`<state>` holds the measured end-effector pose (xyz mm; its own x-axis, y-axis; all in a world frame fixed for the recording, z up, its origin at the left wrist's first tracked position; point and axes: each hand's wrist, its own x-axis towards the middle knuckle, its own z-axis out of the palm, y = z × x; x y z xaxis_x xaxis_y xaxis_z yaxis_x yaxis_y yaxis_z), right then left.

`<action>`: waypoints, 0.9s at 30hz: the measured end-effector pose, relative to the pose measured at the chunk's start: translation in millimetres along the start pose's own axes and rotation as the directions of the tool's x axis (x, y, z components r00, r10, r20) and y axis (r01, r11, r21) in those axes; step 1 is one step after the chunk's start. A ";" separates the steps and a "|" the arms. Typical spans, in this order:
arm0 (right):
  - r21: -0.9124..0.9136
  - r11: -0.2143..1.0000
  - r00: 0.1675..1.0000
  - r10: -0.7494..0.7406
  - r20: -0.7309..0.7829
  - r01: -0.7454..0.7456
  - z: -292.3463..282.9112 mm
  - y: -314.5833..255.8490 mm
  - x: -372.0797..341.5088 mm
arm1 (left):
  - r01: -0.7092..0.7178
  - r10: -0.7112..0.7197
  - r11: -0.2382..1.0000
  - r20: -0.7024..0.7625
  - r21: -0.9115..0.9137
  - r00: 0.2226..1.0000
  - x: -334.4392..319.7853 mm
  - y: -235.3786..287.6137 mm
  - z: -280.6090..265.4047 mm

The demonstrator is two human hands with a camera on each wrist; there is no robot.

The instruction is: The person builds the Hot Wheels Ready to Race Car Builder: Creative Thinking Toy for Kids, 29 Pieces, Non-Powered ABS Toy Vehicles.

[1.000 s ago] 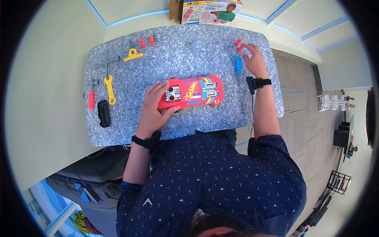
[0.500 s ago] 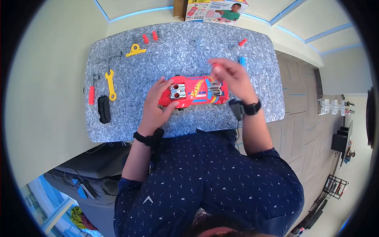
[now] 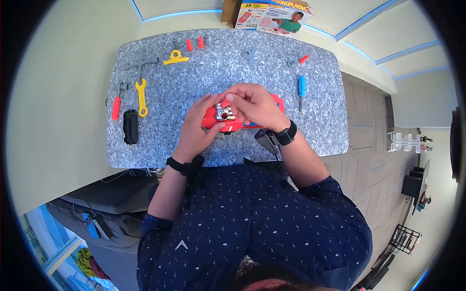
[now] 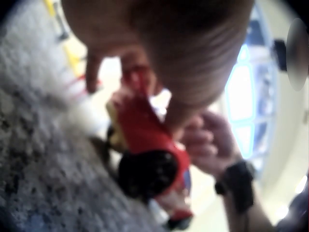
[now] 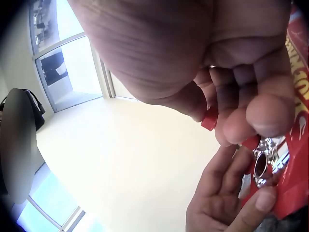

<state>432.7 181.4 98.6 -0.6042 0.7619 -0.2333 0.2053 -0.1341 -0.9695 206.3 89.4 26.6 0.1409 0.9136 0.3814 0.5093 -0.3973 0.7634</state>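
Observation:
A red toy car [image 3: 279, 104] with a silver engine piece [image 3: 225, 116] sits near the front of the speckled table. My left hand [image 3: 193, 127] grips its left end, thumb on the near side and fingers on the far side. Thumb and fingers of my right hand [image 3: 259, 106] pinch a small red peg [image 5: 209, 119] right over the engine piece's far hole. The near round hole shows uncovered. Much of the car's middle is hidden under the right hand. In the blurred left wrist view, a black wheel [image 4: 147, 174] of the car shows.
To the right lie a blue screwdriver [image 3: 302, 86] and another red peg [image 3: 304, 58]. On the left are a yellow wrench [image 3: 141, 99], a black case-like piece [image 3: 130, 127] and a red-handled tool [image 3: 116, 108]. A yellow part [image 3: 175, 58] and a box [image 3: 272, 17] are farther back.
My right hand has picked up one of two red pegs at the right and brought it left to the car's engine piece. The left hand has stayed on the car.

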 end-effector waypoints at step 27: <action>-0.775 0.544 0.648 -0.470 -0.599 -0.322 -261.5 112.7 32.4 | 0.012 -0.012 1.000 0.005 -0.007 1.000 1.6 0.2 0.2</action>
<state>637.6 356.7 1.5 -0.0264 0.9366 0.3494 0.9029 0.1723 -0.3937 206.8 90.7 27.3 0.1389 0.9186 0.3699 0.5053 -0.3870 0.7713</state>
